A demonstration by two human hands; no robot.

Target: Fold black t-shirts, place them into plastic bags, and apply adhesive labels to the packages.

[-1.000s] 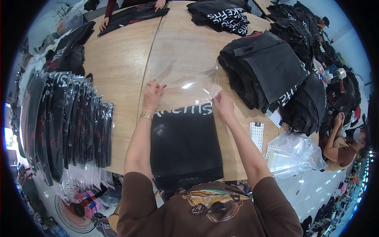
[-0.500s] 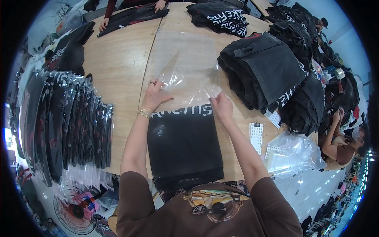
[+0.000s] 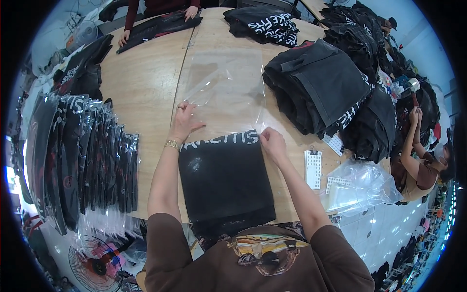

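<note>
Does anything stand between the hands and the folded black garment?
Nothing visible but clear plastic film, spread beyond and apparently over the garment; the left hand and right hand are near its far corners.

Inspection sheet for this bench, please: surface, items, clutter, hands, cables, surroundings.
Surface: wooden table, long seam visible.
Items: folded black garment near the wearer; clear bag extends beyond its far end.
Clutter: bagged garments at left, black garment pile and loose clear plastic at right.
Hands: left hand at the bag's left side, grip unclear; right hand appears to pinch the bag by the garment's far right corner.
Cables: nothing seen.
Surroundings: fan, lower left; co-worker's hands across the table.
</note>
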